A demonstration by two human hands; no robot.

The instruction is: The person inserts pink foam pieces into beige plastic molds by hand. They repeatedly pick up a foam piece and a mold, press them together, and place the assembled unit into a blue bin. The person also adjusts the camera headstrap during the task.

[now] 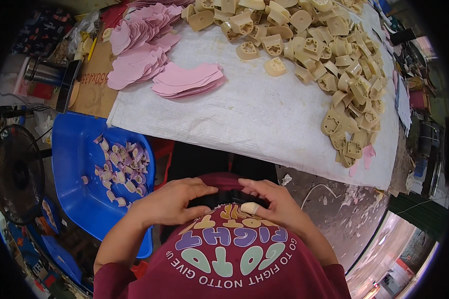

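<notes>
My left hand (172,200) rests against the front of my maroon T-shirt (154,269), its thumb spread from its fingers. Across from it, my right hand (277,203) lies at the same height, fingers bent inward and thumb apart, with a beige cover (250,207) on the thumb. The fingertips of both hands touch a fold of maroon cloth (223,181) between them; I cannot make out a firm grip. Beyond my hands, a white woven sheet (224,124) covers the table. Pink cut pieces (189,79) lie stacked on it, far left.
Many beige molded heel-shaped pieces (312,47) are heaped along the far and right sides. A blue basin (75,184) at left holds purple-and-cream pieces (122,169). A black fan (17,159) stands beyond it. The concrete floor (329,214) at right carries scraps and a white cord (317,188).
</notes>
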